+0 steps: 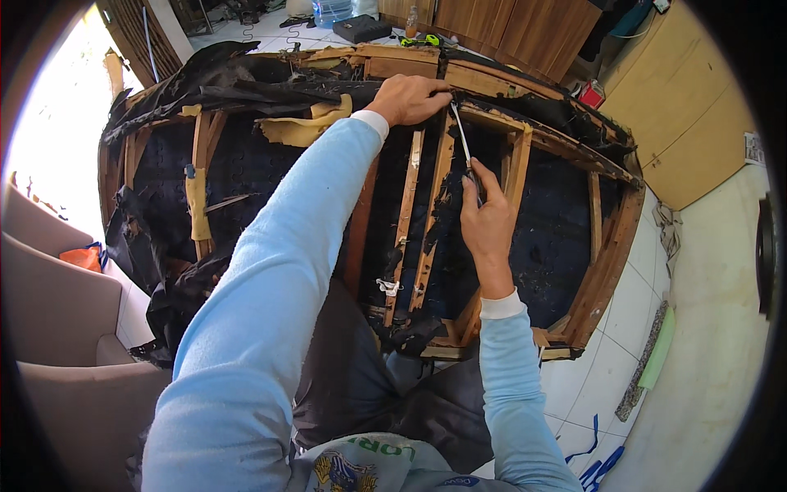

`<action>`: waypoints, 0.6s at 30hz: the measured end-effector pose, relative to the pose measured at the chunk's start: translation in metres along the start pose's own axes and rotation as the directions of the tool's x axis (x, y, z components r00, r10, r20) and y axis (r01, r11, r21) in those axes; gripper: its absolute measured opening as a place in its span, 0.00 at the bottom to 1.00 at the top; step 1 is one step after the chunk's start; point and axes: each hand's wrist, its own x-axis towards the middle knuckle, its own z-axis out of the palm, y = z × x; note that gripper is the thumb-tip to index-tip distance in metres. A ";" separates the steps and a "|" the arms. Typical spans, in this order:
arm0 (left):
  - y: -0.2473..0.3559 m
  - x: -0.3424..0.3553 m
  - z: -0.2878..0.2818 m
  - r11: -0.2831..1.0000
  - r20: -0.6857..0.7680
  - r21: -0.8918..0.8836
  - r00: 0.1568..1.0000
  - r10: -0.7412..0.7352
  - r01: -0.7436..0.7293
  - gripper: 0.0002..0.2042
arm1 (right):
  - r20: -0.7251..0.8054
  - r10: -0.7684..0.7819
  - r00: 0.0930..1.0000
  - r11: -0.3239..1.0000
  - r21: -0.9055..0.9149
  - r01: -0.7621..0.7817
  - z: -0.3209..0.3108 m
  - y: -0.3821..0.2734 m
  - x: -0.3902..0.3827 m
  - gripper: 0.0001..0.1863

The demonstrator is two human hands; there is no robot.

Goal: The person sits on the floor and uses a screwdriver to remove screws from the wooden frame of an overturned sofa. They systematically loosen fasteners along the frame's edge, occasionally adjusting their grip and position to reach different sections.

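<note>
An upturned wooden sofa frame (pixel 597 279) lies before me, with torn black fabric (pixel 238 90) along its far rail. My right hand (pixel 489 217) is closed round the dark handle of a screwdriver (pixel 463 135). Its thin metal shaft points away from me, and the tip meets the far rail. Just left of that tip, my left hand (pixel 410 100) rests on the rail with its fingers curled down at the fabric. What those fingers pinch is hidden. A piece of yellow foam (pixel 303 127) hangs beside my left wrist.
Grey upholstered chairs (pixel 61 303) stand at the left. Behind the frame are a black case (pixel 362 29), a small bottle (pixel 411 22) and wooden cabinets (pixel 508 33). Blue straps (pixel 602 467) and a green strip (pixel 656 348) lie on the white tiles at the right.
</note>
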 end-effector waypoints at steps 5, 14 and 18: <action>0.006 -0.006 0.001 0.988 -0.043 0.128 0.995 0.092 -0.086 0.50 | 0.108 0.265 0.958 0.958 0.087 -0.274 -0.001 -0.015 0.006 0.17; 0.006 -0.002 0.006 0.988 -0.055 0.141 0.996 0.075 -0.066 0.51 | 0.108 0.119 0.987 0.974 0.181 -0.138 0.004 0.029 0.009 0.17; 0.008 -0.002 0.007 0.987 -0.061 0.134 0.994 0.092 -0.084 0.51 | -0.054 -0.223 0.973 0.970 -0.108 0.216 0.024 0.053 0.005 0.17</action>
